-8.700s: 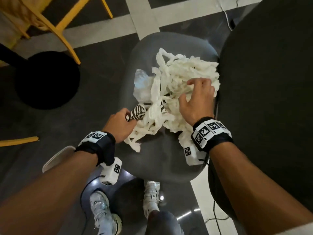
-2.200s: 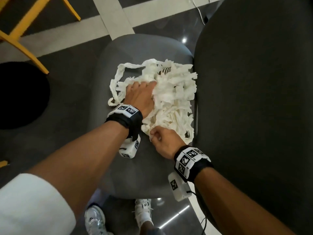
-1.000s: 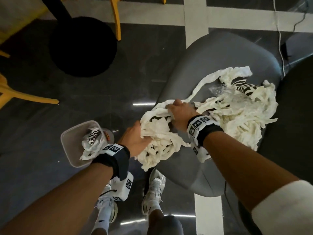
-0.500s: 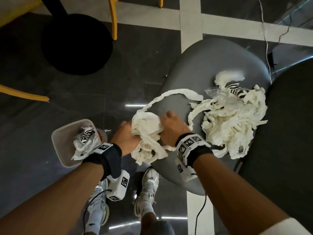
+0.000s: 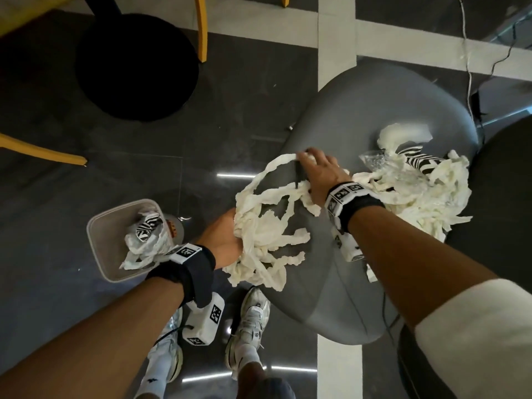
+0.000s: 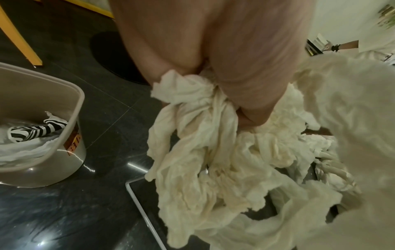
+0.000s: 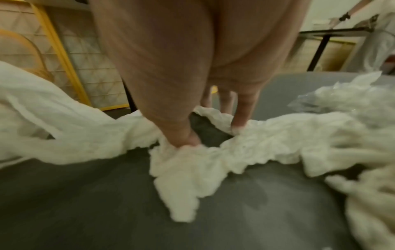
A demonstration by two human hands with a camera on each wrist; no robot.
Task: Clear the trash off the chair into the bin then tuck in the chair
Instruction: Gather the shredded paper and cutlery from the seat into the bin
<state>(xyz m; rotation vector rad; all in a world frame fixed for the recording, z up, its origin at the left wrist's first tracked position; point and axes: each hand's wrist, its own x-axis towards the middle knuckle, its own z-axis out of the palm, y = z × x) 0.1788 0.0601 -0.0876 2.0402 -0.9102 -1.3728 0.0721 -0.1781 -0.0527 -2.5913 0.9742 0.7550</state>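
My left hand (image 5: 223, 240) grips a bunch of white paper strips (image 5: 264, 237) at the left edge of the grey chair seat (image 5: 374, 110). The left wrist view shows the strips (image 6: 203, 135) hanging from my curled fingers (image 6: 245, 110), beside the bin (image 6: 79, 101). My right hand (image 5: 318, 171) lies on the seat, thumb and fingers (image 7: 239, 118) spread and pressing a trailing strip (image 7: 213, 152). A bigger paper pile (image 5: 417, 197) with a zebra-striped wrapper (image 5: 420, 162) and clear plastic (image 5: 374, 162) sits on the seat's right side.
The beige bin (image 5: 96, 243) stands on the dark floor left of the chair and holds paper and a striped wrapper (image 5: 146, 228). A black round table base (image 5: 135, 67) and yellow chair legs (image 5: 203, 27) lie beyond. A dark chair back (image 5: 503, 197) rises at right. My shoes (image 5: 250, 321) are below.
My right hand has let go of the bunch at the chair's edge and moved back over the seat onto a trailing strip. The left hand keeps hold, and the bunch has spread out.
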